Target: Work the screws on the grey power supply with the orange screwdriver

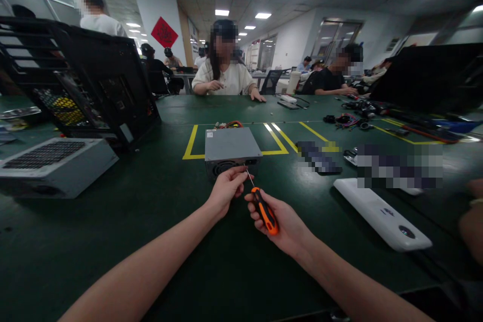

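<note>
In the right hand point(285, 219), fingers clamped round its handle, the screwdriver point(265, 211) slants lengthwise forward-left, tip toward the grey box point(232, 143) beyond the left hand point(227, 188), whose fingers' grip I cannot tell.

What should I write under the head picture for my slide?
The right hand points an orange-black screwdriver at a grey metal box on a green table, left hand close to the tip.

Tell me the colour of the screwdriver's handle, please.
The handle is orange and black (head view).
</note>
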Motion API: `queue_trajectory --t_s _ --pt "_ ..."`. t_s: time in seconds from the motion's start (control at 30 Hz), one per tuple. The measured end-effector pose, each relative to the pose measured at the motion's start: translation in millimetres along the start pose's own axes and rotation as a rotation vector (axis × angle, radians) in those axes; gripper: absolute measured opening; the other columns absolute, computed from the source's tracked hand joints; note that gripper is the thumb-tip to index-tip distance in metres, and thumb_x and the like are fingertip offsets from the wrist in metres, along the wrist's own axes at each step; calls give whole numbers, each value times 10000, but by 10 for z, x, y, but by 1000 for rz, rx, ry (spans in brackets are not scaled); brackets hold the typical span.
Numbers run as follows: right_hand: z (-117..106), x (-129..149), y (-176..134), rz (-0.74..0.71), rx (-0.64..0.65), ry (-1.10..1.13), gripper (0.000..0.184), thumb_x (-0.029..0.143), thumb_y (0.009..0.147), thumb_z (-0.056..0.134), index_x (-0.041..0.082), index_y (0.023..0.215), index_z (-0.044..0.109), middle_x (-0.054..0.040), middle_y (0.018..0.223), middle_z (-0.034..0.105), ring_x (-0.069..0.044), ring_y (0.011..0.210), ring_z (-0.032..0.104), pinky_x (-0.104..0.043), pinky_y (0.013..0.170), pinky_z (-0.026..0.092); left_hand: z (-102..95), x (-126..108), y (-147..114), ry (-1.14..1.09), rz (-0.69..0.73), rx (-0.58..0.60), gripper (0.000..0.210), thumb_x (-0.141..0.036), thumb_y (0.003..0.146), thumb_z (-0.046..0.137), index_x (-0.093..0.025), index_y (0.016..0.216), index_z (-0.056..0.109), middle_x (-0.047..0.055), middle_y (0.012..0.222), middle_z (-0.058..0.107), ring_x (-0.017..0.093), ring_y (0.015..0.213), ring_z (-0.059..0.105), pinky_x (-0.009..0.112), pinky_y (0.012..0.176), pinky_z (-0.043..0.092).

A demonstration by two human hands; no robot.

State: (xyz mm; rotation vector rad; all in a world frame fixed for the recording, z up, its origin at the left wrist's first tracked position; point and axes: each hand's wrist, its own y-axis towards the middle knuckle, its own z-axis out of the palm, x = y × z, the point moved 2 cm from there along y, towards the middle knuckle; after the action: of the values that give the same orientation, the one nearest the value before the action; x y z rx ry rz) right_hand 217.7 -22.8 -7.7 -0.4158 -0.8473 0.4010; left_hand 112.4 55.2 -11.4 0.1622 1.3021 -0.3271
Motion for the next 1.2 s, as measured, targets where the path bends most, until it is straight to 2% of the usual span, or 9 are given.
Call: queue_trajectory --t_s 0.13,0.23,0.37,0.47,0.63,0.77,0.97,1.07,1.2 --pt "9 15 -4 -47 23 18 145 281 804 518 139 810 551 -13 651 526 -31 457 422 -96 337 268 -50 -12 -22 226 96 -66 252 -234 768 516 -139 1001 536 65 863 613 49 454 422 182 404 299" --pt "10 23 -14 -101 -4 -11 82 207 760 575 139 757 529 -6 668 525 -28 475 434 -93 354 281 -76 -169 -89 730 487 -176 156 -214 796 476 -169 923 554 62 881 592 138 694 533 267 627 425" --pt "35 10 -39 -39 -24 -47 205 290 838 456 117 813 564 -13 645 506 -43 486 449 -125 406 361 -69 -340 -116 1334 914 -150 308 -164 822 432 -184 1121 503 98 1186 512 241 1133 406 417 955 284" --pt "44 9 -52 -23 -23 -42 227 313 846 440 127 854 570 -13 646 507 -47 484 442 -127 396 352 -129 -357 -32 1505 935 -137 414 -159 838 407 -173 1252 394 101 1308 422 233 1218 338 411 1001 229" --pt "-1 27 -49 -113 -22 -46 84 206 761 580 136 752 535 -2 664 522 -32 489 437 -107 387 321 -197 -342 21 1568 906 -182 373 -179 848 408 -200 1220 434 81 1262 481 220 1165 408 386 936 311" --pt "-25 5 -59 -26 -43 -76 199 278 832 483 101 813 571 -27 672 532 -43 507 467 -124 426 383 -199 -362 -42 1610 879 -242 326 -205 850 421 -226 1170 480 54 1227 514 215 1120 444 371 887 354" --pt "-6 -10 -83 -45 4 -21 168 281 812 520 118 791 553 -2 643 505 -16 442 386 -104 348 266 -218 -375 -76 1618 874 -266 308 -204 848 429 -238 1146 497 51 1215 519 227 1096 451 376 844 364" --pt "-14 -12 -84 -74 -13 -59 106 220 766 579 121 756 542 -2 662 516 -22 474 418 -108 379 303 -222 -374 -71 1600 883 -248 310 -200 845 433 -235 1147 493 53 1210 520 223 1091 446 372 836 356" --pt "-5 -42 -76 10 -23 -84 257 320 851 435 103 855 571 -29 666 528 -53 507 467 -135 415 368 -216 -362 -65 1568 878 -253 312 -246 827 466 -226 1138 494 57 1203 517 228 1089 435 378 833 347"
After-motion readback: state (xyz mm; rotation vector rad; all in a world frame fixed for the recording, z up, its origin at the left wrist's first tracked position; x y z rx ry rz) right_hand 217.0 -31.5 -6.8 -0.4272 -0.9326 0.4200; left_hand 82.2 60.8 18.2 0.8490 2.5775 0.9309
